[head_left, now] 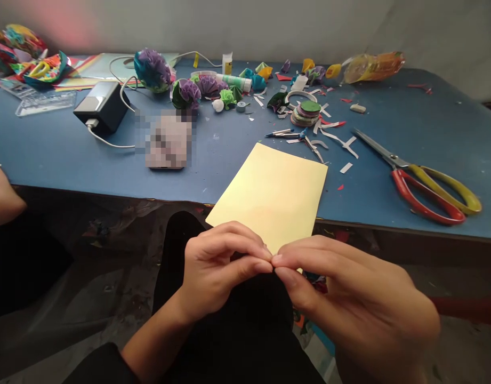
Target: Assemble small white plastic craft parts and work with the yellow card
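A pale yellow sheet of paper (273, 192) rests partly on the blue table and reaches out over its front edge toward me. At the sheet's near end, my left hand (225, 266) is closed in a pinch, thumb against fingers. My right hand (349, 288) pinches the same spot from the other side, and the fingertips of both hands meet. The paper's near edge runs in at the fingertips, which partly hide it. Large scissors (417, 176) with one red and one yellow handle lie partly spread on the table to the right.
On the blue table (229, 165) lie paper scraps (345, 141), a roll of tape (305, 114), crumpled paper flowers (153, 69), a plastic bottle (375, 66) and a black box (103, 106) with a white cable. A blurred-out phone-like object (169, 141) is near the front edge. Another person's arm (3, 194) shows at left.
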{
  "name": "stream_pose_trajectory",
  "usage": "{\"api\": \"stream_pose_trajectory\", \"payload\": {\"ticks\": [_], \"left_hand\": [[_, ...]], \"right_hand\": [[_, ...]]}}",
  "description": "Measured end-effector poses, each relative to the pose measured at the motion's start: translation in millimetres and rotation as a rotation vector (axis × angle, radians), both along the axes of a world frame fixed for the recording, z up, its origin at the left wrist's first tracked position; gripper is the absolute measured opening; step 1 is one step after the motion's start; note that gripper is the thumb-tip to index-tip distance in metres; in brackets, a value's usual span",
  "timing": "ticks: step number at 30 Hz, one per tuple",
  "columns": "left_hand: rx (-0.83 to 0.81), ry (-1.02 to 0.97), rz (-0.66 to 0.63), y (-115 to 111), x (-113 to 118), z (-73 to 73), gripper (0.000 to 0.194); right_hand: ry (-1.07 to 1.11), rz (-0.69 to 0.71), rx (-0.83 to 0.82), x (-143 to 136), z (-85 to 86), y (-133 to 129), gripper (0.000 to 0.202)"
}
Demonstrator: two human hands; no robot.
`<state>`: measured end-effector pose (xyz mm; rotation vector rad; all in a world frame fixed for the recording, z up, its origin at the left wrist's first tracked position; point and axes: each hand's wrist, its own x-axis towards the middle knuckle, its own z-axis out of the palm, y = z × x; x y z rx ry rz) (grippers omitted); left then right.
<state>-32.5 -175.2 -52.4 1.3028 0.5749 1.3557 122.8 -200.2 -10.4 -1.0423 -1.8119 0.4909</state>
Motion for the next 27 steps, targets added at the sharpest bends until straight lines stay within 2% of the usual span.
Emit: {"api": "stream_pose_trajectory", "payload": {"ticks": [6,10,14,19,27], "left_hand": [[-0.028,0.023,-0.010,-4,1,0.4,0.018],[0.011,0.094,0.021,-5,0,4.1,0.024],[0.138,0.255,0.111,-9,-3,8.0,0.033],[0.315,0.449,0.218,-15,-5,11.1,0.042],[0.511,0.536,0.281,-16,-4,11.1,0.026]], "right_hand": [[-0.020,-0.020,0.043,3,0.3,-3,0.020],[-0.041,-0.058,0.085,2,0.1,-4,0.019],[-0.108,-0.128,0.105,1,2.1,-5,0.017],[-0.243,-0.195,0.206,2,2.3,-5,0.017],[-0.232,-0.207,0.245,4,-4.6,-8,0.021]]}}
